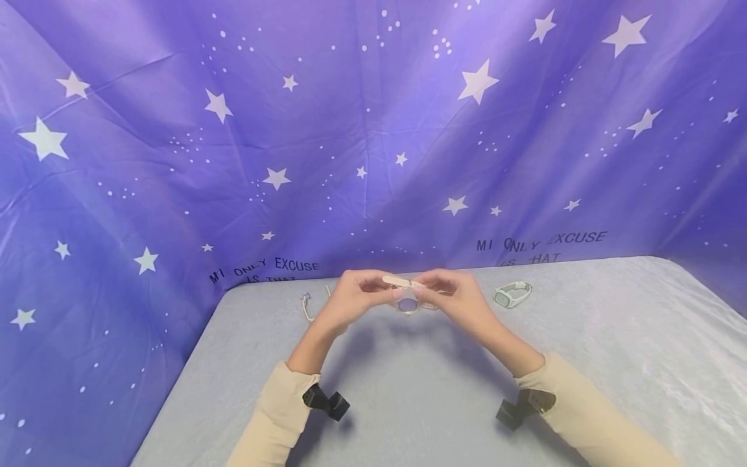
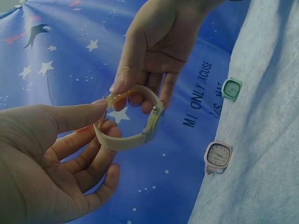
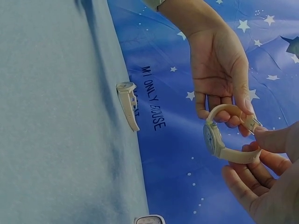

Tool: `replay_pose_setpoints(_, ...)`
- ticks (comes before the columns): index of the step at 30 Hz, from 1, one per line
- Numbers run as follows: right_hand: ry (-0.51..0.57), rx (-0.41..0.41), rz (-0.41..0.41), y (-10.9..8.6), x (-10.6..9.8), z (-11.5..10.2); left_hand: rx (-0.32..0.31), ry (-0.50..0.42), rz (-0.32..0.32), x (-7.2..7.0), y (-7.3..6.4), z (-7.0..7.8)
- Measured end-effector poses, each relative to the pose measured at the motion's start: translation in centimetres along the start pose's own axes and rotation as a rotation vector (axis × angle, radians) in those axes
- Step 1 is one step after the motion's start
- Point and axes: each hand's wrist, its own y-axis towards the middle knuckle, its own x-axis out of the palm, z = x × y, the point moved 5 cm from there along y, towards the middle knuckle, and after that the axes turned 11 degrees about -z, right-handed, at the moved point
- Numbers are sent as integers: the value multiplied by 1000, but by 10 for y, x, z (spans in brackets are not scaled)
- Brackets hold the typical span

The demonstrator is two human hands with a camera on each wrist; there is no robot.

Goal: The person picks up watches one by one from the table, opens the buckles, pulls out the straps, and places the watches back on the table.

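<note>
A cream wristwatch (image 1: 406, 305) is held up in front of me, its strap bent round into a loop with the two ends meeting. My left hand (image 1: 353, 298) pinches the strap on one side of where they meet. On the other side, the thumb and fingers of my right hand (image 1: 452, 292) pinch it too. A metal buckle (image 3: 256, 124) shows between the two thumbs in the right wrist view. The watch's case (image 3: 212, 139) hangs at the loop's far side, dial turned away from the hands. In the left wrist view, small holes dot the overlapping strap.
A pale green watch (image 1: 512, 295) lies on the grey cloth-covered table (image 1: 408, 402) at the right. A pink square-faced watch (image 2: 218, 156) rests behind my right hand. Another cream watch (image 3: 126, 102) lies left of my left hand. A purple star-patterned curtain (image 1: 362, 130) hangs behind the table.
</note>
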Motion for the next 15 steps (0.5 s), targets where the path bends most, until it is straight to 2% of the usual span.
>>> replay_pose_setpoints(6,-8,-18,4,1,-1,-1,-16,-7,10,-2,0,-1)
replay_pose_setpoints(15,6,-37,-38,-1,2,-3,-50,-14,1,5,2,-5)
